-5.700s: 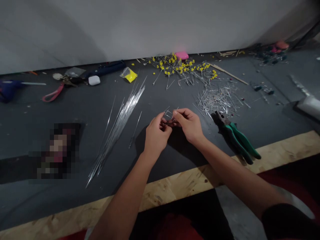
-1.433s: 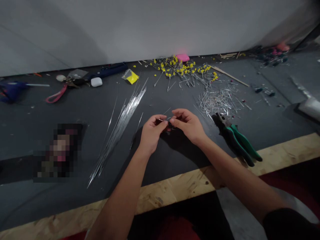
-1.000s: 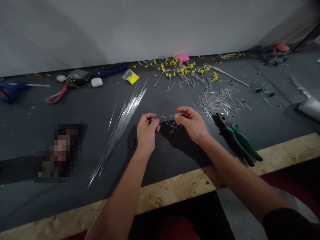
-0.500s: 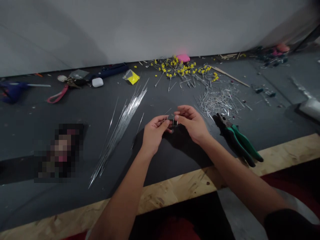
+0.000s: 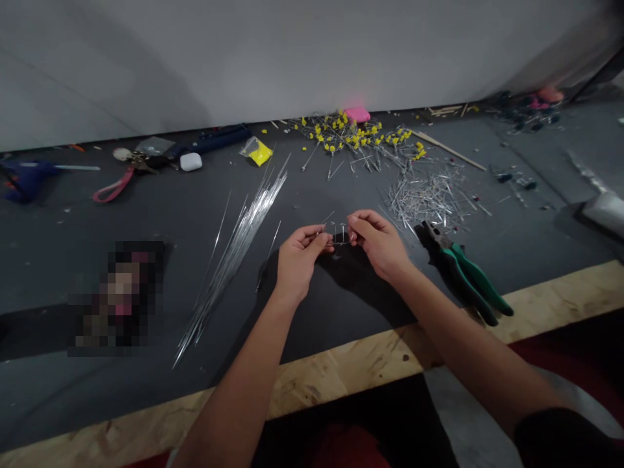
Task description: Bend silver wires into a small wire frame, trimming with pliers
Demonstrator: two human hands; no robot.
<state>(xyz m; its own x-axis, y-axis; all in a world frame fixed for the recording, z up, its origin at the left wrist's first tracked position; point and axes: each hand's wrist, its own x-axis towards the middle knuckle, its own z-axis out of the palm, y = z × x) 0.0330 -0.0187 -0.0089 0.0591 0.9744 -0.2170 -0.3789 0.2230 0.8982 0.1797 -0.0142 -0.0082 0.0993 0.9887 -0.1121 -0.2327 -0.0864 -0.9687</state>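
Note:
Between my hands a thin curved wire (image 5: 341, 244) is held just above the dark tabletop, with short upright wire bits along it. My left hand (image 5: 299, 260) is closed, thumb against fingers, on its left end. The thumb and forefinger of my right hand (image 5: 381, 245) pinch around the right end; the exact contact is too small to make out. A bundle of long straight wires (image 5: 238, 247) lies left of my left hand, with a single wire (image 5: 270, 253) apart from it. Right of my right hand are green-and-black pliers (image 5: 463, 270) and a pile of short cut wires (image 5: 429, 198).
Wire stems with yellow tips (image 5: 361, 136) lie at the back beside a pink lump (image 5: 358, 114). Further left are a yellow packet (image 5: 258, 153), a white case (image 5: 190, 161), a pink strap (image 5: 113, 188) and a blue glue gun (image 5: 32, 181). A wooden edge (image 5: 341, 370) borders the front.
My right hand has shifted slightly right, away from my left hand, so more of the curved wire shows between them. My left hand has barely moved.

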